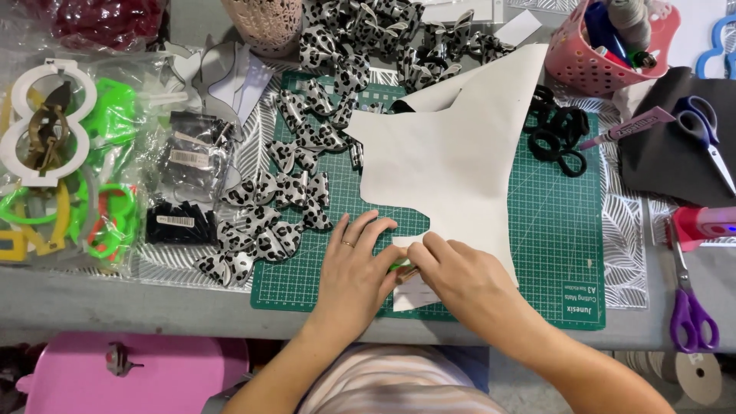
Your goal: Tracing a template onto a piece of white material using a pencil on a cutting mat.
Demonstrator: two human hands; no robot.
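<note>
Both my hands meet at the front of a green cutting mat (560,230). My left hand (354,268), with a ring on one finger, rests flat beside the lower edge of a large off-white sheet (452,153). My right hand (460,280) pinches that sheet's lower corner. Between the two hands a small green thing (400,266) and a thin stick-like tip peek out; what they are I cannot tell.
Several leopard-print bows (284,199) lie left of the sheet. Black hair ties (558,130) sit at the mat's right. A pink basket (613,42), purple-handled scissors (688,307), blue-handled scissors (701,130) and bags of plastic parts (69,169) surround it.
</note>
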